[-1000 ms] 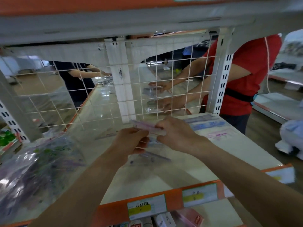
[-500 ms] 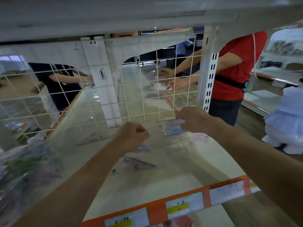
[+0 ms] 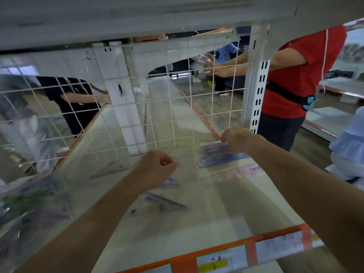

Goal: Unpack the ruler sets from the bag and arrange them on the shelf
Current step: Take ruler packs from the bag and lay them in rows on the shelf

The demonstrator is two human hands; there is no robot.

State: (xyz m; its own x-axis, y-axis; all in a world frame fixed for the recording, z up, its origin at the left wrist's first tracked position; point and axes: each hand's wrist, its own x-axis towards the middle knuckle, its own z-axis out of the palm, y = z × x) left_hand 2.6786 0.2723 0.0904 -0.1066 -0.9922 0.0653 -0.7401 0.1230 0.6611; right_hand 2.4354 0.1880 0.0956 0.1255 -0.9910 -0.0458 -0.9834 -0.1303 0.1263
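one blurry ruler set (image 3: 213, 149) at right hand (image 3: 239, 139)

Glossy smooth shelf (image 3: 226, 209), white-painted wire grid (image 3: 173, 119), clear glossy plastic-wrapped ruler sets (image 3: 216, 160)

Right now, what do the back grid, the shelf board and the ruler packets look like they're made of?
The back grid: thin white wire in open squares, likely coated metal. The shelf board: smooth cream surface with soft glare, probably painted metal. The ruler packets: clear glossy plastic sleeves; purple and blue contents show through, though blurred.
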